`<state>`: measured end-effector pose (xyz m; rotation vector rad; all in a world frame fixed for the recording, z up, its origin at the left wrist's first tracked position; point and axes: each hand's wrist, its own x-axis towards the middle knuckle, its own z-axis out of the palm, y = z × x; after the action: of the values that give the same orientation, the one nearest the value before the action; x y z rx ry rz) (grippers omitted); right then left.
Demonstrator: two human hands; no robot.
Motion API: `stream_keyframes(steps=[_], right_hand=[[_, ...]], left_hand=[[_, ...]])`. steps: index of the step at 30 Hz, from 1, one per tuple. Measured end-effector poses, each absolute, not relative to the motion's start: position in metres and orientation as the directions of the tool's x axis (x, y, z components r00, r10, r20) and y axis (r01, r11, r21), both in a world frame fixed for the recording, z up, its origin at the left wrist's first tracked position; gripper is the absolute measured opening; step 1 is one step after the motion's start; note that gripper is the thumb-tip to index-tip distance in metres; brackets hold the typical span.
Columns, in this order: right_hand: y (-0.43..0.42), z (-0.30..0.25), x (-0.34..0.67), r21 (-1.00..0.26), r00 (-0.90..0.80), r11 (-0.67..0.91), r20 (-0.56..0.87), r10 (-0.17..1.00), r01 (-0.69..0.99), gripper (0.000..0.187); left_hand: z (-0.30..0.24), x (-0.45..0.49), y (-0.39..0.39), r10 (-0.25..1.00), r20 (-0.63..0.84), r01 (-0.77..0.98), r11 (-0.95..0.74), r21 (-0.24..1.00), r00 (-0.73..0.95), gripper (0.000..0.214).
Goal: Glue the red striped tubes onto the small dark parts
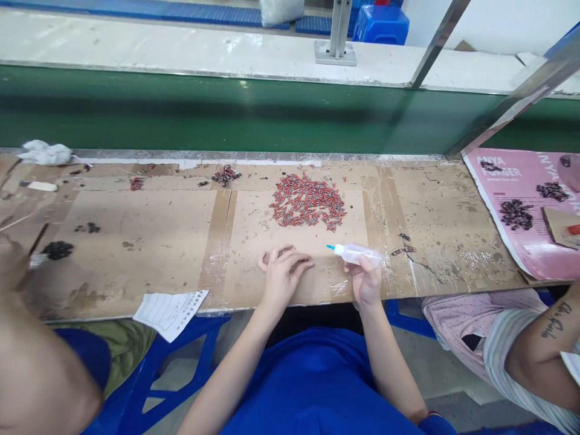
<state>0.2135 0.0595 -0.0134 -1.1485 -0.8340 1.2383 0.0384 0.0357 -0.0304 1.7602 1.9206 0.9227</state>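
Observation:
My right hand [367, 285] is wrapped round a clear squeeze bottle [357, 252] with a white cap and a thin blue tip. The bottle lies nearly level, its tip pointing left. Left of it, my left hand [281, 273] is low over the cardboard, fingers curled and pressed together. Whatever it may pinch is too small to make out. Beyond both hands a wide pile of small red and dark metallic parts [308, 202] is spread on the cardboard tabletop [254, 284]. The bottle tip is apart from my left hand.
A smaller cluster of parts [225, 175] sits at the back. At left are dark pieces [58, 249] and a paper slip [171, 311] over the front edge. Co-workers sit either side; a pink sheet [493, 205] bears more dark pieces. A green belt [203, 112] runs behind.

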Motion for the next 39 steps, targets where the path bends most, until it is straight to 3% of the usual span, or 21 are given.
stream_keyframes(steps=[5,9,14,39], right_hand=[[0.055,-0.011,0.207,-0.994,0.169,-0.068,-0.082,0.982,-0.09,0.025],[0.052,-0.009,0.197,-0.998,0.218,-0.065,-0.061,0.974,0.009,0.021],[0.051,-0.01,0.192,-0.992,0.215,-0.098,-0.079,0.973,0.079,0.023],[0.049,-0.012,0.191,-0.981,0.215,-0.11,-0.074,0.974,0.162,0.018]], left_hand=[[-0.033,0.026,0.03,0.964,0.228,0.788,-0.031,0.614,-0.14,0.01],[-0.032,0.021,0.028,0.973,0.225,0.777,-0.1,0.621,-0.055,0.014],[-0.034,0.022,0.029,0.973,0.205,0.747,-0.057,0.662,-0.107,0.013],[-0.028,0.018,0.031,0.976,0.162,0.723,-0.009,0.691,-0.143,0.005]])
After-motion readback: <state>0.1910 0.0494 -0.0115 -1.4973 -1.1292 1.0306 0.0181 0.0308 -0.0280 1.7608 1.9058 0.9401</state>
